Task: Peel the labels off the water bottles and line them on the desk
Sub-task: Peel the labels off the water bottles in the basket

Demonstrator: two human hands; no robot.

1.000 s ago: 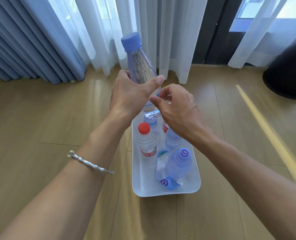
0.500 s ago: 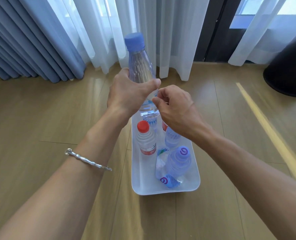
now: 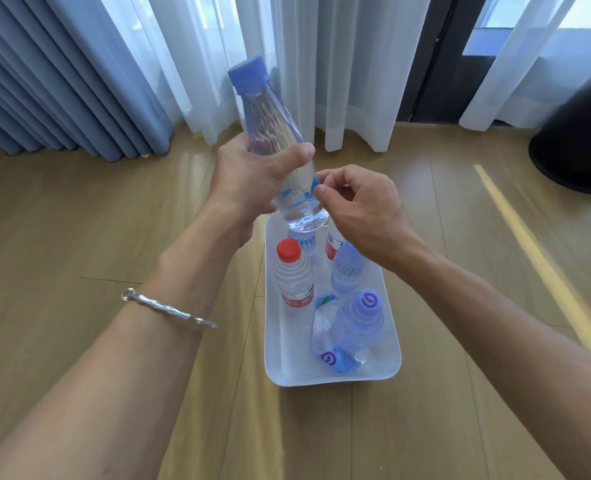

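Note:
My left hand (image 3: 252, 178) grips a clear water bottle (image 3: 273, 133) with a blue cap, held tilted above the far end of a white tray (image 3: 321, 375). The bottle's blue-printed label (image 3: 296, 195) wraps its lower part. My right hand (image 3: 360, 206) pinches the label's right edge between thumb and forefinger. In the tray stand a red-capped bottle (image 3: 292, 275) with a red label and two blue bottles (image 3: 356, 317), one partly hidden under my right wrist. A peeled label (image 3: 335, 358) lies at the tray's near end.
The tray sits on a wooden surface (image 3: 96, 237). Blue and white curtains (image 3: 114, 64) hang at the back. A dark round object (image 3: 578, 143) stands at the far right.
The held bottle has tilted more to the left and lifted a little. My right thumb and forefinger have closed in on the label's edge.

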